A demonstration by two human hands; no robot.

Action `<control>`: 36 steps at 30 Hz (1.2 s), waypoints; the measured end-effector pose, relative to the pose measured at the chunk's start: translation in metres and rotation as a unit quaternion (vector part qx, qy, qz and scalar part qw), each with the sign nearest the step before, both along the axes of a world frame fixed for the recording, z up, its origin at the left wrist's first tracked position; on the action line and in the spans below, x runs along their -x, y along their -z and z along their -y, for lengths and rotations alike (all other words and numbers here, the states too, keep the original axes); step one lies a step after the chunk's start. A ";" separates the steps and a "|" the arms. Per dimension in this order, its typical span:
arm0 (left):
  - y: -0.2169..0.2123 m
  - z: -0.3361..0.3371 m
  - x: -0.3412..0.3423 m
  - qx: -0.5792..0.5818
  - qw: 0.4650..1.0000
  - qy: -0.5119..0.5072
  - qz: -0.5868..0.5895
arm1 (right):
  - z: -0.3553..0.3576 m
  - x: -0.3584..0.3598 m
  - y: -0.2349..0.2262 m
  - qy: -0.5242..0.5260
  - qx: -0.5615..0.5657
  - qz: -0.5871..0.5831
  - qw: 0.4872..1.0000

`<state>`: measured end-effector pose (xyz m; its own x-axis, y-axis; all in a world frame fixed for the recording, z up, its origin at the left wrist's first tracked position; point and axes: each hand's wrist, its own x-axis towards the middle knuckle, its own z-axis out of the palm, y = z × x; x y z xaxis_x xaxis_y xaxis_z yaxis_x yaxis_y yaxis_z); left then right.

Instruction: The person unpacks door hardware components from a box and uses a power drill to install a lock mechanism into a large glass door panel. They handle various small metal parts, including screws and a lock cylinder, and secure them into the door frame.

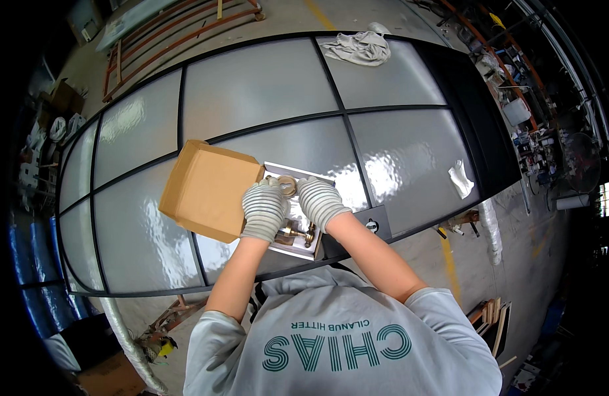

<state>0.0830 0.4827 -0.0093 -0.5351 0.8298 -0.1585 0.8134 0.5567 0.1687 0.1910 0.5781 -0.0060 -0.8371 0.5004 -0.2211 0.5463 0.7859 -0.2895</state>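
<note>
Both my hands wear striped grey work gloves. My left hand (265,210) and my right hand (320,201) meet over an open white box (307,247) lying on a large black-framed frosted glass door (265,86). Together they grip a tan ring-shaped part (286,184) at the box's far end. Brass-coloured handle hardware (295,233) lies in the box below my hands. The brown cardboard lid (209,188) sits open just left of my left hand. A round lock hole (372,226) shows in the door's black plate right of my right forearm.
A crumpled grey rag (360,47) lies at the door's far end and a small white cloth (461,178) at its right. Metal frames (166,33) lie on the floor beyond. Paint cans and clutter (529,132) line the right side.
</note>
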 end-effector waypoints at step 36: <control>-0.015 -0.011 0.006 -0.339 0.938 0.030 0.068 | -0.043 -0.122 -0.018 0.243 0.642 -0.335 0.645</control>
